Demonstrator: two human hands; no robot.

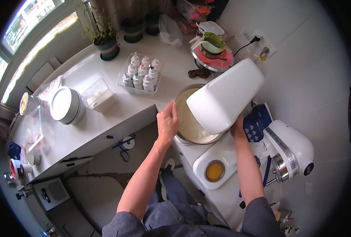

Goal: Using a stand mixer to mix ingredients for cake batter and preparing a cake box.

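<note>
A steel mixing bowl (182, 99) with pale, creamy mixture (191, 122) inside stands at the counter corner. Over it leans the smooth white head of a stand mixer (227, 94), hiding much of the bowl's right side. My left hand (168, 123) is closed on the bowl's left rim. On the opposite side, my right hand (236, 125) reaches in beneath the mixer head, by the bowl's right edge; its fingers are hidden. Close to my right forearm is a second white stand mixer (292, 146), its head raised, with a metal cup of orange-yellow contents (215, 171) on its base.
A clear bin of white squeeze bottles (140, 77) stands left of the bowl. Further left are a lidded container (100, 96) and round cake tins (66, 104). Behind sit a potted plant (106, 47) and a turntable stacked with bowls (213, 51). A blue packet (258, 122) lies by the wall.
</note>
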